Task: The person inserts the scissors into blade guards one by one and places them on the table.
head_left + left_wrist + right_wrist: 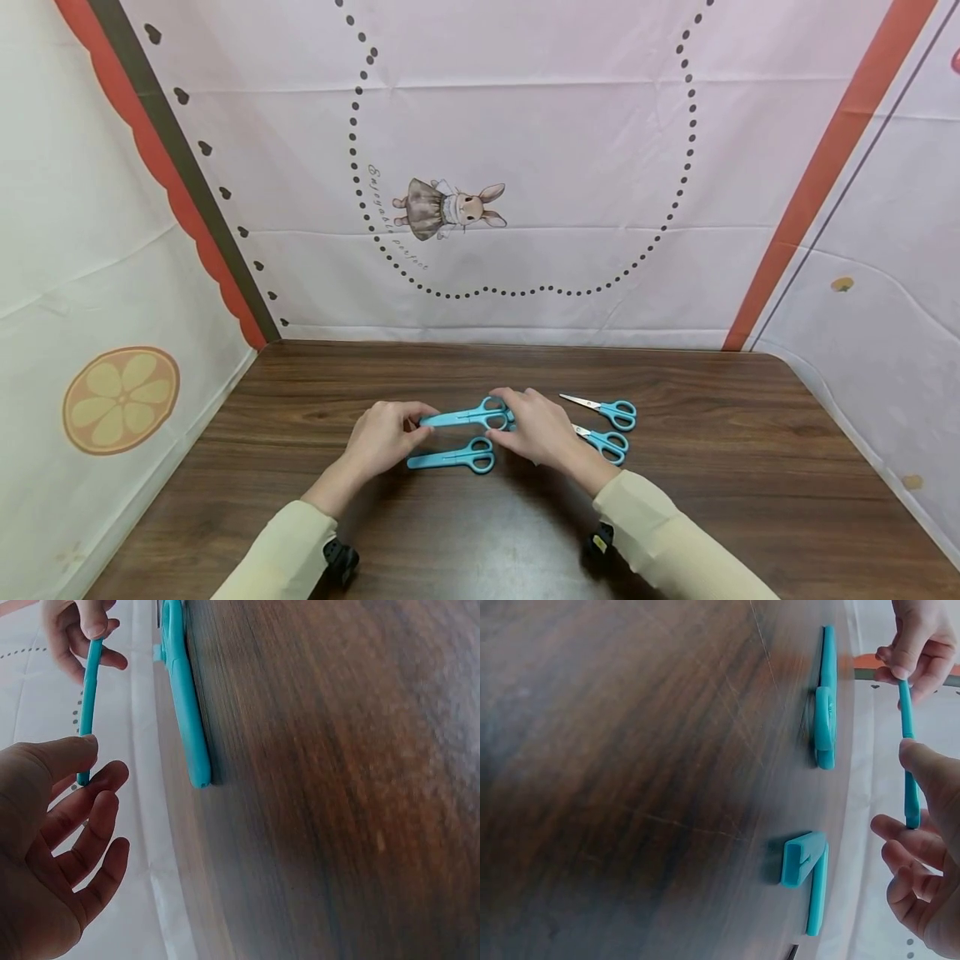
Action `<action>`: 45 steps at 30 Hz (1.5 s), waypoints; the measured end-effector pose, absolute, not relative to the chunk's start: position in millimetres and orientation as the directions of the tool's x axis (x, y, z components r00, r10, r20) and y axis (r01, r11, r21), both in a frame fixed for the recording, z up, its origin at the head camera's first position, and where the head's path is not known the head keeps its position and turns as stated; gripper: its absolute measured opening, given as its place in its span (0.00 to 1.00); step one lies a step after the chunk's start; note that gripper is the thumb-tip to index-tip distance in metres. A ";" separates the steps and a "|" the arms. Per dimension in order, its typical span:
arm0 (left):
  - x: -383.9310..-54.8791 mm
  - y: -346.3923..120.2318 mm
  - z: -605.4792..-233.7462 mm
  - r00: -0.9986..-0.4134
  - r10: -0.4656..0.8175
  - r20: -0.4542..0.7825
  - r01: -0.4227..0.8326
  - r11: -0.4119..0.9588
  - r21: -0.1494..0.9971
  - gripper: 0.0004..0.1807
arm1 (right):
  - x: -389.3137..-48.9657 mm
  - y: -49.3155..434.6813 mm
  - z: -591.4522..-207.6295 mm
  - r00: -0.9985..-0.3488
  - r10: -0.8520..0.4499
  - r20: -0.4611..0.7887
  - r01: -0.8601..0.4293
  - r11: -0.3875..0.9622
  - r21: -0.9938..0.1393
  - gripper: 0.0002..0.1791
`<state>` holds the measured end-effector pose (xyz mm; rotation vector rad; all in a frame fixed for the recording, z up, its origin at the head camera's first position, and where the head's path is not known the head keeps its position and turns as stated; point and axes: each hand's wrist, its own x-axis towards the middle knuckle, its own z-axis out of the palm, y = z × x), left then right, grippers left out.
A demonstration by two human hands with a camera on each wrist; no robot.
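Observation:
Between both hands is a pair of light blue scissors [457, 417], its blades inside a matching sheath. My left hand [384, 435] pinches the sheath's tip between thumb and index finger, the other fingers loosely bent in the left wrist view. At the opposite end, my right hand [538, 427] grips the handle loops with thumb and fingers. Both wrist views show these held scissors [88, 697] raised off the tabletop. A second sheathed pair of scissors [450, 457] lies just nearer, handles to the right. Beneath the right hand, blue plastic pieces [804, 859] rest on the table, mostly hidden from the head view.
Two more blue-handled scissors lie right of the right hand, one pair [617, 414] farther back and one [606, 444] nearer, with bare metal blades pointing left. The brown wooden table [712, 500] meets a printed cloth [525, 167] at its back edge.

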<state>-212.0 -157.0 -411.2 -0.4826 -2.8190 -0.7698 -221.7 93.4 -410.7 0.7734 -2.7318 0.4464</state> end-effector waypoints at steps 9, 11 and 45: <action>-217.7 -159.8 -413.5 -0.945 0.244 0.217 0.321 0.818 0.477 0.08 | -226.9 89.6 -411.4 -0.839 -0.453 0.301 -0.529 0.808 -0.258 0.30; -218.8 -160.0 -413.5 -0.947 0.244 0.210 0.317 0.821 0.475 0.07 | -227.7 89.0 -411.6 -0.842 -0.454 0.293 -0.526 0.810 -0.257 0.30; -245.5 -167.9 -422.8 -0.962 0.207 0.177 0.265 0.858 0.440 0.07 | -251.0 73.1 -415.0 -0.875 -0.448 0.184 -0.480 0.851 -0.211 0.31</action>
